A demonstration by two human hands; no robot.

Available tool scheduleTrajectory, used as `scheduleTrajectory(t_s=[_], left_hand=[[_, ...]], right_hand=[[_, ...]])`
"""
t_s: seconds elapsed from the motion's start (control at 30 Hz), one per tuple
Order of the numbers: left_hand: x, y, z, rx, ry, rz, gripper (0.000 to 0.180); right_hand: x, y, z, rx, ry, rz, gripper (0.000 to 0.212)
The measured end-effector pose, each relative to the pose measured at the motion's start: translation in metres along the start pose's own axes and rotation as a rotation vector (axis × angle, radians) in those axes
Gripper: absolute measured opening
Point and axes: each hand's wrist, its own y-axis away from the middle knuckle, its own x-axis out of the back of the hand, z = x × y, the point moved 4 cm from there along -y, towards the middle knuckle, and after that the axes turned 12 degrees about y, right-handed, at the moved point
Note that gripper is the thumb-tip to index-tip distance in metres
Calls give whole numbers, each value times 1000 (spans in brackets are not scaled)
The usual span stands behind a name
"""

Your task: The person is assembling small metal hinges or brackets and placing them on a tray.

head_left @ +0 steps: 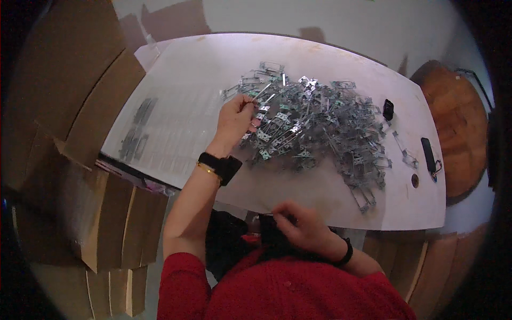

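Observation:
A heap of small silvery metal brackets [320, 125] lies loosely tangled across the middle of the white table. My left hand [236, 118] reaches over the heap's left edge, thumb and fingers pinched on a thin metal bracket [261, 94]. Close to my body, by the table's front edge, my right hand [303, 225] is curled with its fingertips together. Whatever sits between those fingertips is too small and dark to name. Left of the heap lies a clear ribbed tray or sheet [178, 125], with several dark metal brackets [133, 140] laid in groups toward its left side.
Tall cardboard boxes [101, 101] crowd the table's left side. On the right of the white table [298, 194] lie a small black object [388, 110], a long black object with a loop [429, 153] and a round dark disc [415, 181]. A round wooden stool or tabletop [453, 128] stands beyond.

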Motion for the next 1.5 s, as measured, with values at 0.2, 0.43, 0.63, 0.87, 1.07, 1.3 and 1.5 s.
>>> scheduleTrajectory(t_s=[0.2,0.43,0.63,0.87,1.07,1.3,1.5], left_hand=[[41,91,5,133,458,-59,19],[92,188,-26,120,633,29,18],[113,234,-56,57,618,159,18],[106,251,-71,88,605,275,16],[91,254,-77,-131,-104,505,17],[68,249,-70,-373,-710,447,33],[57,247,-65,-426,-884,346,39]], right_hand=[[-7,-6,-13,91,29,10,13],[-19,-21,-50,154,88,-4,13],[-28,-48,-84,226,38,71,8],[-42,-79,-75,163,-49,153,7],[-50,-91,-50,180,66,235,6],[-67,-100,-19,186,122,255,6],[-84,-105,-4,203,135,262,8]])
